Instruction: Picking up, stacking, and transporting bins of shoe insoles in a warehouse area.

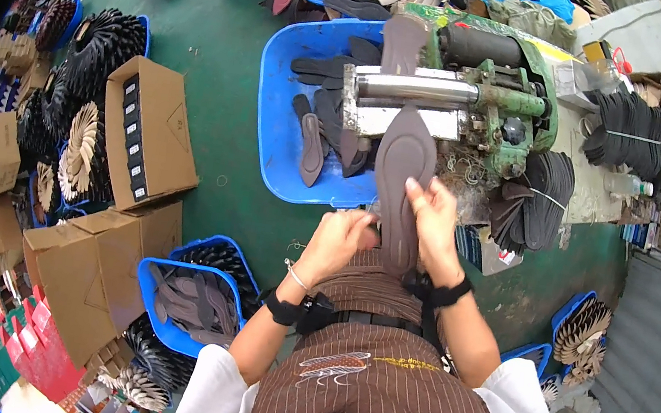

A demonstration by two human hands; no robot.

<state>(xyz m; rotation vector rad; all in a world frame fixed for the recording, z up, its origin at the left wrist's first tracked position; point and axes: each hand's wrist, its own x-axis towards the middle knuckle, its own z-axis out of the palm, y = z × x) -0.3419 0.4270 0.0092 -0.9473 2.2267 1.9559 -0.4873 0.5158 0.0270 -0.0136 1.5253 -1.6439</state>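
Note:
My right hand grips a brown pointed insole by its right edge, thumb on top. The insole's pointed toe reaches the front of a green roller machine, and its heel end hangs toward my apron. My left hand is closed beside the insole's heel half, fingertips pinched together; what they hold, if anything, is hidden. A second brown insole sticks out on the far side of the steel rollers.
A blue tub with dark insoles stands left of and beneath the machine. Bundled dark insoles lie on the bench to the right. Another blue tub of insoles and cardboard boxes are at my left.

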